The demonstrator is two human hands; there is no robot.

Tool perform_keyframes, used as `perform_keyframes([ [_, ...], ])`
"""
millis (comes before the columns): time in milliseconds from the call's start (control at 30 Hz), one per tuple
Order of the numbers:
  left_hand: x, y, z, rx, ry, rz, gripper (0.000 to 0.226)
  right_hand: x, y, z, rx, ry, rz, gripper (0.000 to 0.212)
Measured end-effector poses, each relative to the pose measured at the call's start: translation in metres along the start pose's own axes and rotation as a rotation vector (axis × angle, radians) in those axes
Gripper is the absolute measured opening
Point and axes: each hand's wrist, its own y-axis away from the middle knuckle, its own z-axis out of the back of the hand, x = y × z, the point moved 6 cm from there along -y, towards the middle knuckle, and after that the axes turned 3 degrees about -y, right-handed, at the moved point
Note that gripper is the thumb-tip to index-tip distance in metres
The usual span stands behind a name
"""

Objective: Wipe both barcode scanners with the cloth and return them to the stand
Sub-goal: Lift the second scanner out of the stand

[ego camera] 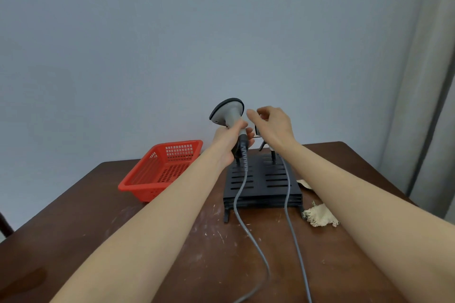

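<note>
Above the black stand [262, 179], 1 barcode scanner [227, 112] is gripped by the left hand [230, 145]; the loosely curled right hand [273, 125] is held beside the 2nd scanner [258, 131]. Wiping seems pending: the cloth [320, 215], near right, must be fetched.

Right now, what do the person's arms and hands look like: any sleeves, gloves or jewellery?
Both are bare. The left forearm and right forearm show no sleeve up to the frame edge. The left hand and right hand wear no gloves, and no ring, watch or wristband shows on the sides facing the camera.
</note>
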Motion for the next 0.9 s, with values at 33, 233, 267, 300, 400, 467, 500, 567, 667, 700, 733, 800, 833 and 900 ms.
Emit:
perform_keyframes([
  [33, 0.001, 0.005, 0.002, -0.007, -0.024, -0.016, 0.016, 0.001, 0.005, -0.005, 0.044, -0.048, -0.051, 0.059],
  [233, 0.010, 0.045, 0.014, -0.087, -0.247, -0.127, 0.020, 0.008, 0.050, -0.028, 0.378, -0.529, -0.423, 0.046],
  [267, 0.012, 0.053, 0.013, -0.094, -0.274, -0.153, 0.018, 0.009, 0.058, -0.031, 0.425, -0.552, -0.448, 0.045],
  [300, 0.014, 0.061, 0.012, -0.100, -0.289, -0.179, 0.014, 0.010, 0.064, -0.035, 0.479, -0.561, -0.464, 0.046],
  [400, 0.023, 0.087, 0.011, -0.135, -0.330, -0.236, 0.004, 0.005, 0.078, -0.045, 0.562, -0.557, -0.525, 0.045],
  [467, 0.034, 0.096, 0.013, -0.143, -0.345, -0.234, 0.015, -0.003, 0.086, -0.049, 0.551, -0.532, -0.572, 0.042],
  [500, 0.041, 0.099, 0.014, -0.153, -0.357, -0.221, 0.025, -0.006, 0.090, -0.051, 0.553, -0.515, -0.588, 0.042],
  [567, 0.049, 0.103, 0.018, -0.172, -0.410, -0.200, 0.036, -0.010, 0.097, -0.056, 0.585, -0.497, -0.613, 0.046],
  [667, 0.052, 0.112, 0.019, -0.157, -0.459, -0.218, 0.014, -0.011, 0.103, -0.061, 0.645, -0.538, -0.620, 0.047],
  [700, 0.053, 0.117, 0.019, -0.116, -0.460, -0.212, 0.017, -0.010, 0.104, -0.062, 0.650, -0.571, -0.618, 0.044],
  [733, 0.053, 0.122, 0.021, -0.062, -0.479, -0.208, 0.022, -0.009, 0.106, -0.062, 0.647, -0.620, -0.614, 0.039],
  [800, 0.056, 0.131, 0.028, 0.075, -0.593, -0.194, 0.028, -0.010, 0.107, -0.061, 0.651, -0.721, -0.602, 0.032],
  [833, 0.057, 0.134, 0.036, 0.134, -0.639, -0.166, 0.028, -0.011, 0.108, -0.059, 0.665, -0.747, -0.595, 0.030],
  [900, 0.054, 0.138, 0.060, 0.121, -0.641, -0.091, 0.030, -0.010, 0.108, -0.054, 0.694, -0.773, -0.573, 0.026],
])
